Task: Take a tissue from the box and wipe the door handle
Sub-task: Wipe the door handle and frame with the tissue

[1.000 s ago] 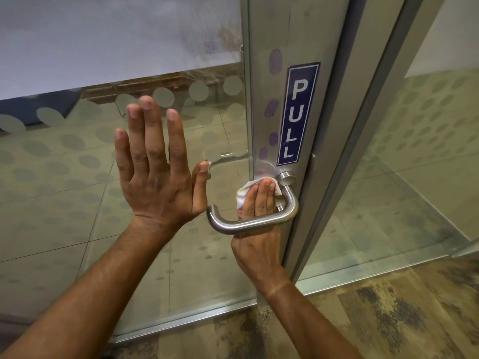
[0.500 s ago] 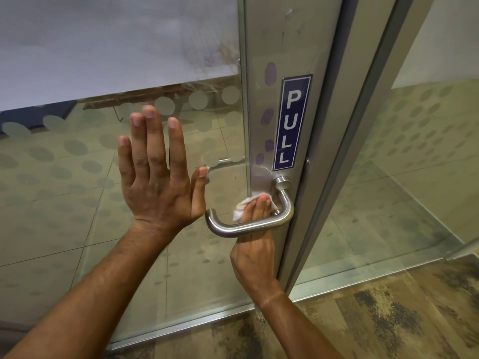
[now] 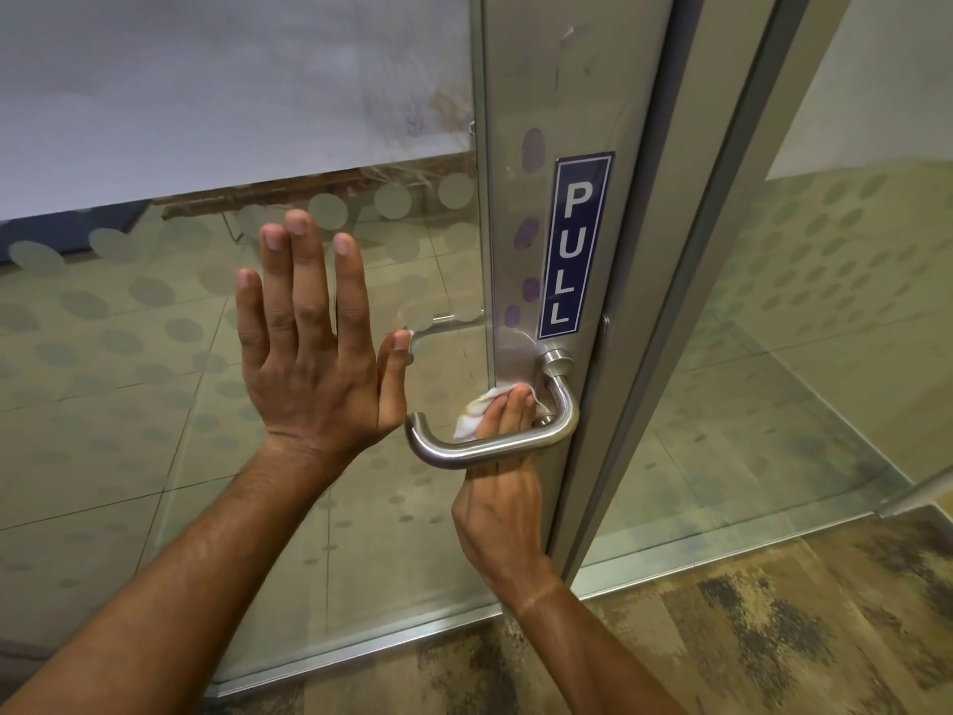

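Note:
A brushed steel lever door handle [image 3: 515, 448] sticks out from the door's metal stile. My right hand [image 3: 503, 500] reaches up from below, behind the lever, and its fingers press a crumpled white tissue [image 3: 472, 415] against the stile between the lever and the door. My left hand [image 3: 314, 348] lies flat and open on the glass pane, fingers spread upward, just left of the handle's free end. No tissue box is in view.
A blue PULL sign [image 3: 572, 250] is stuck on the metal stile [image 3: 562, 95] above the handle. The glass door [image 3: 154, 384] has frosted dots. The grey door frame [image 3: 686, 301] runs to the right, with another glass panel [image 3: 825, 327] and patterned carpet [image 3: 773, 627] below.
My right hand with the tissue has slid slightly lower behind the lever, less tissue showing above the fingers. My left hand stays flat on the glass.

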`<state>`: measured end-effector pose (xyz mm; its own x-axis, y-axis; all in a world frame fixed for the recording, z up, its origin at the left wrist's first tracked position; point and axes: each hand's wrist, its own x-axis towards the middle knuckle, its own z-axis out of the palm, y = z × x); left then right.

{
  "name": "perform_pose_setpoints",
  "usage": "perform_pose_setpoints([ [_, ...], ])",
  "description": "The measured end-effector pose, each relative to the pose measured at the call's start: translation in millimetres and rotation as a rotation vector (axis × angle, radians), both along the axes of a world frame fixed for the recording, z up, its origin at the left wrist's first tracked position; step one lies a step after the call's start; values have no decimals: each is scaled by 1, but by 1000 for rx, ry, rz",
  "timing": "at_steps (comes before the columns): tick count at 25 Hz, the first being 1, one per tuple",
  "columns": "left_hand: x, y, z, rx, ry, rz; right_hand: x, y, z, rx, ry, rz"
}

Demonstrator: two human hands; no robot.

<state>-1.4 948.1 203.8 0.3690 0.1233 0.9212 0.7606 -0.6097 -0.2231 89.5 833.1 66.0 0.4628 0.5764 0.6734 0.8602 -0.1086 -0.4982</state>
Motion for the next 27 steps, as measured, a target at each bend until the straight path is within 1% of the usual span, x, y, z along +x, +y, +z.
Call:
perform_pose_setpoints([
  [4,0,1,0,-9,2,0,1,13,27,16,-41,-49],
  [7,-1,0,-1,-3,6,4,-11,7,28,48,56,-71],
  [10,-1,0,0,-4,7,9,-21,12,34,8,200,-77],
  [12,-2,1,0,-2,15,5,-23,18,36,28,243,-72],
  [17,-1,2,-2,9,26,-6,-22,17,29,29,186,-84],
  [21,-2,3,-1,17,25,-14,-15,23,33,107,202,-103],
  [23,0,3,-1,13,14,-14,-15,25,31,103,188,-113],
  [27,-1,1,-2,11,21,-9,-25,17,27,82,234,-76],
])
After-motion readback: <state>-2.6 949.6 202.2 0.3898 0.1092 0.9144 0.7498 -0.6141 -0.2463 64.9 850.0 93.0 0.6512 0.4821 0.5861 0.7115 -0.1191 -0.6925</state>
